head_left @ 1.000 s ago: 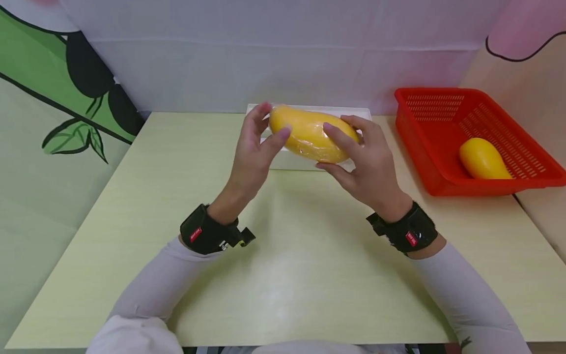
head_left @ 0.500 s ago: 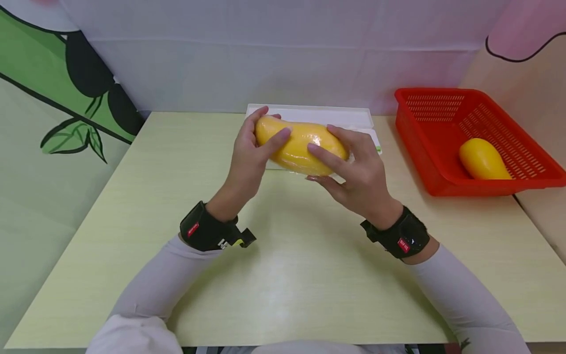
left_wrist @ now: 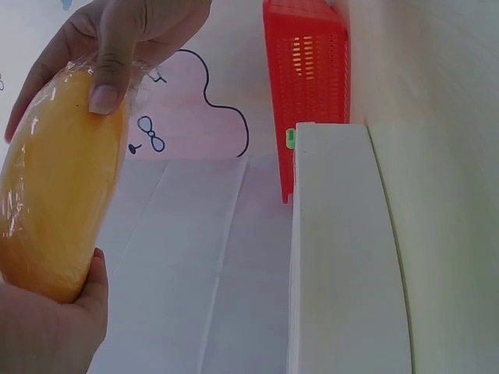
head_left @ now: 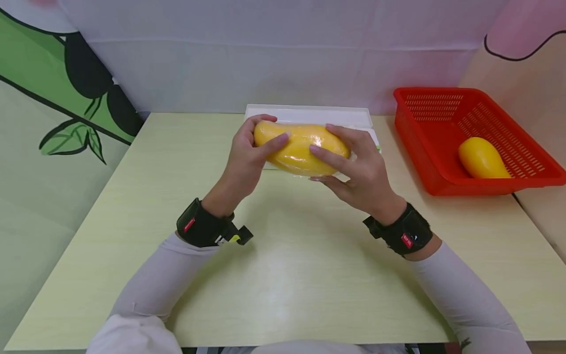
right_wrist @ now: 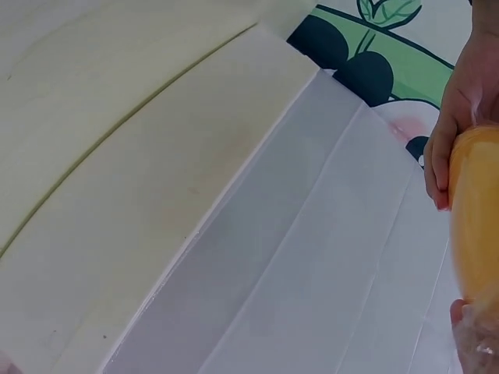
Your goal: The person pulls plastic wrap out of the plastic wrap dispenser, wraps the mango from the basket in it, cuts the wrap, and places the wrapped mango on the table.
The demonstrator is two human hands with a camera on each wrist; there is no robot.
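Observation:
A yellow mango (head_left: 305,140) wrapped in shiny clear film is held up above the table between both hands. My left hand (head_left: 245,157) grips its left end, thumb across the near side. At the opposite end my right hand (head_left: 364,162) holds it, with fingers on the top and the thumb below. The left wrist view has the film bunched around the mango (left_wrist: 58,187) at the end under the right hand's fingers. Loose film (right_wrist: 477,343) also shows at the right hand in the right wrist view. Behind the mango, partly hidden, lies a long white box (head_left: 327,115).
On the right stands a red plastic basket (head_left: 435,174) with another yellow mango (head_left: 482,158) inside. The pale wooden table (head_left: 283,255) backs onto a light cloth wall (head_left: 230,73). A small green piece (left_wrist: 291,139) sits at the box's end.
Both hands have brought the mango slightly nearer and to the left, uncovering more of the white box. Over the last half second they barely shift.

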